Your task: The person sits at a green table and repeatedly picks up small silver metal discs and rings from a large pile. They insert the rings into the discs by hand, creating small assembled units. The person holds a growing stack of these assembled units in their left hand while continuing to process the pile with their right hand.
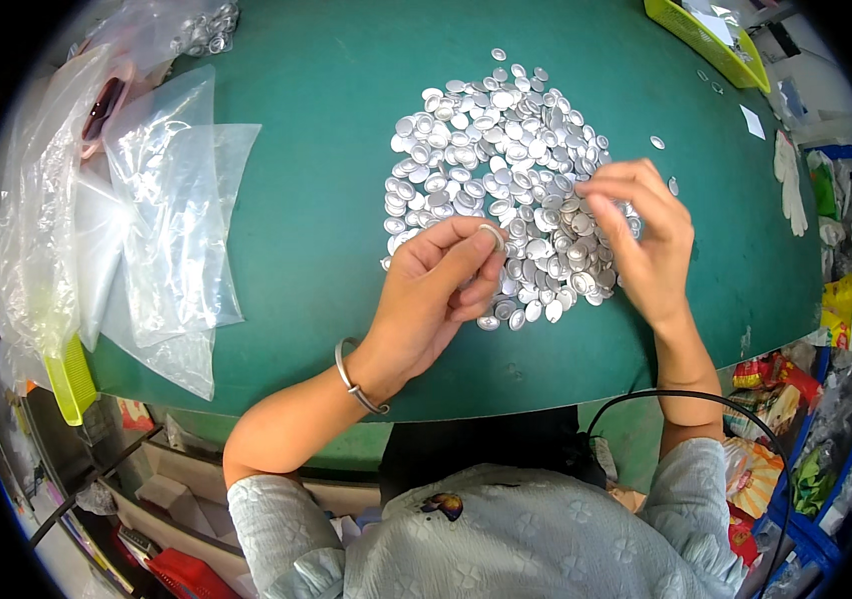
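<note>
A wide heap of small silver oval metal pieces point(536, 180) lies spread over the green table. My left hand point(441, 270) is at the heap's near edge, its thumb and fingers pinching one oval metal piece point(493, 236) by the rim. A metal bangle point(348, 374) circles my left wrist. Over the right side of the heap hangs my right hand point(645, 225), thumb and index finger brought close together. A small grey piece seems to be at those fingertips, but I cannot separate it clearly from the pieces behind.
Clear plastic bags point(171, 220) cover the table's left side. A yellow-green basket point(710, 40) stands at the far right, with a white glove point(790, 185) by the right edge. A black cable point(690, 395) curves beside my right arm. Cardboard boxes point(181, 489) are below the table at left.
</note>
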A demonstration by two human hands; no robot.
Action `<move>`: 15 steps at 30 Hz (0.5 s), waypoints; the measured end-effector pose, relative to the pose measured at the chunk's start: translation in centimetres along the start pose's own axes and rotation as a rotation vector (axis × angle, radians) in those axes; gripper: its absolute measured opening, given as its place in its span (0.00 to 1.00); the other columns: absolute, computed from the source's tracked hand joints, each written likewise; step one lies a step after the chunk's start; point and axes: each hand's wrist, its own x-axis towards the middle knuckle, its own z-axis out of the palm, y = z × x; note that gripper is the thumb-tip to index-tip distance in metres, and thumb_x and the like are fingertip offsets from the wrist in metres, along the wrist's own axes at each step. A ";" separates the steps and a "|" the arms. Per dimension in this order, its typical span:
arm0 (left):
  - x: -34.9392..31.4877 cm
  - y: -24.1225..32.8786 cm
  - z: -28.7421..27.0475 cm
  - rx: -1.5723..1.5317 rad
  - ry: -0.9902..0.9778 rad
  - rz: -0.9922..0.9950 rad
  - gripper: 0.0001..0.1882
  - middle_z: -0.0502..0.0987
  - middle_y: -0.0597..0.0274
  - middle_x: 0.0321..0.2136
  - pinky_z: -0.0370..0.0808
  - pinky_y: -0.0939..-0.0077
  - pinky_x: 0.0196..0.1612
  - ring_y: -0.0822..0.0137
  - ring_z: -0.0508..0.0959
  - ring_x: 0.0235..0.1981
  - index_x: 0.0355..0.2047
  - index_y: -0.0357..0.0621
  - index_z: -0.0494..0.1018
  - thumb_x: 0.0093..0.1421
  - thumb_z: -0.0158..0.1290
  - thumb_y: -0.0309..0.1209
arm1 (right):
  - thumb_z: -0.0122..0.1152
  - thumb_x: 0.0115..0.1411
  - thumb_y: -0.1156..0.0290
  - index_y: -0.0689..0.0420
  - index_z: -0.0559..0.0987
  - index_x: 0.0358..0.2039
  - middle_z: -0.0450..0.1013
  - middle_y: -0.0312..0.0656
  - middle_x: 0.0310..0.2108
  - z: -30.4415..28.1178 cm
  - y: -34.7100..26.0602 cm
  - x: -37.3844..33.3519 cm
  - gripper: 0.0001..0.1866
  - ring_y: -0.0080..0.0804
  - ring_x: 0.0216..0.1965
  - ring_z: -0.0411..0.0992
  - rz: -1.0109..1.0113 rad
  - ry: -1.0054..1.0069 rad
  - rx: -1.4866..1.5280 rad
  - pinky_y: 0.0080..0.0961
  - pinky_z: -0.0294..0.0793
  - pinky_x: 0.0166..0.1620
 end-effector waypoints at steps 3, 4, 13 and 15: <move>-0.1 0.1 0.2 0.015 -0.005 -0.013 0.06 0.66 0.66 0.20 0.53 0.88 0.16 0.80 0.57 0.16 0.29 0.38 0.68 0.59 0.45 0.29 | 0.60 0.46 0.77 0.62 0.77 0.24 0.71 0.40 0.24 -0.5 1.3 0.2 0.04 0.32 0.28 0.67 0.072 -0.068 -0.071 0.24 0.66 0.32; -0.2 0.1 0.3 0.011 -0.013 -0.014 0.07 0.67 0.66 0.20 0.53 0.87 0.16 0.80 0.57 0.15 0.28 0.39 0.67 0.59 0.45 0.29 | 0.61 0.46 0.76 0.62 0.77 0.24 0.71 0.40 0.24 -0.6 1.4 0.1 0.04 0.33 0.28 0.67 0.084 -0.133 -0.071 0.25 0.66 0.32; -0.4 0.8 0.2 0.057 -0.084 0.063 0.07 0.64 0.53 0.22 0.55 0.85 0.16 0.75 0.57 0.16 0.19 0.40 0.57 0.51 0.37 0.29 | 0.64 0.42 0.70 0.57 0.75 0.27 0.66 0.36 0.27 1.2 0.6 -1.2 0.11 0.34 0.34 0.63 -0.003 -0.334 -0.376 0.28 0.57 0.37; -0.4 0.8 0.4 0.061 -0.054 0.032 0.06 0.65 0.52 0.21 0.55 0.85 0.16 0.75 0.57 0.16 0.19 0.40 0.57 0.51 0.37 0.28 | 0.63 0.43 0.72 0.57 0.75 0.25 0.67 0.37 0.25 1.5 0.3 -1.2 0.08 0.34 0.33 0.63 -0.032 -0.316 -0.380 0.28 0.57 0.37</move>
